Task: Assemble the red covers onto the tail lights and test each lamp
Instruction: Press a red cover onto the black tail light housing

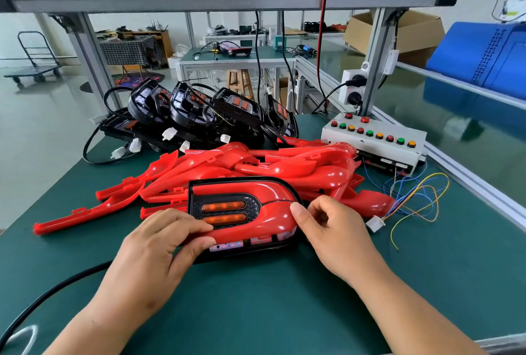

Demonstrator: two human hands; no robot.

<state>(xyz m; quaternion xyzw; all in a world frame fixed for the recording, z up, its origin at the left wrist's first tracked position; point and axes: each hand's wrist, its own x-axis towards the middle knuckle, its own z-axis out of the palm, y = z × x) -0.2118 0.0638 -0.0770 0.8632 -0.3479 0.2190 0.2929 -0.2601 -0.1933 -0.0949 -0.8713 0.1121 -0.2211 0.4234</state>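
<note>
Item under work: one tail light (227, 209), lying flat on the green table (256, 312) at the centre of the frame, lower centre. A red cover (273, 219) sits on it, curving round its top and right side and along the near edge. The two orange lenses (223, 211) in the dark panel appear lit; small red points show in the clear strip along the near edge.

Left hand (153, 246): grasping the tail light at its lower left, fingers curled over the top, thumb at the near edge.

Right hand (338, 235): grasping the right end of the tail light, thumb pressed on the red cover, fingers curled behind the edge.

Stock: a loose pile of red covers (256, 165) lies just behind the tail light, touching it. Behind that pile, upper left of centre, black tail lights (199, 110) without covers stand stacked, with cables and white plugs trailing.

Test gear: a white button box (373, 141) with red, green and yellow buttons sits right of centre. Coloured wires (412, 198) run from it to a white plug (375, 223) lying on the table near the right hand.

Other: a black cable (42, 297) crosses the lower left of the table. A blue machine (484, 55) stands at the upper right.
</note>
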